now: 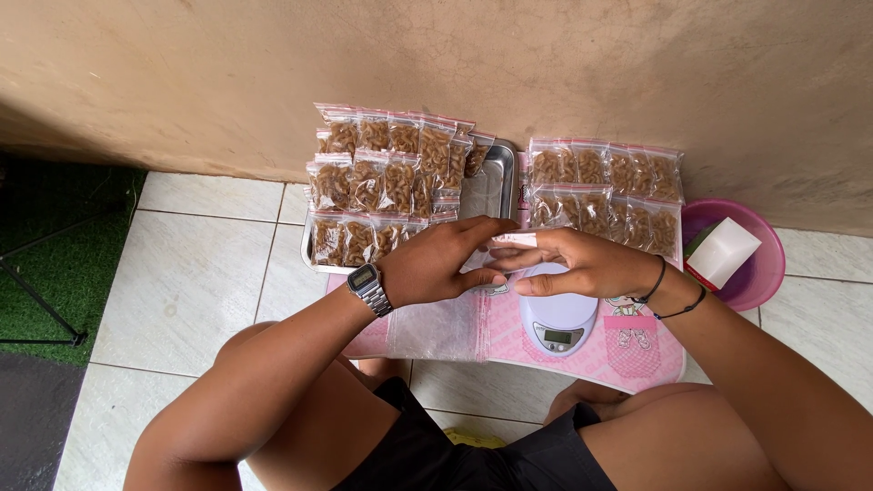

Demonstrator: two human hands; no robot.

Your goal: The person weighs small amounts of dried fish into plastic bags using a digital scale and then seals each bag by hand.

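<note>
Tiled floor by a tan wall; both hands meet over a pink mat point(582, 350).

Left hand point(441, 264) and right hand point(582, 262), fingers curled, pinch a small clear bag point(514, 241) between them, pink-edged, contents hidden, just above a white scale point(556, 323). Beyond: filled bags point(386, 177) of brown pieces stacked on a metal tray point(496, 182), more bags point(605, 191) right, pink bowl point(759, 273) holding a white box point(723, 250).

Snack bags point(391, 182) ahead (bare tiles point(200, 273) leftward)
</note>
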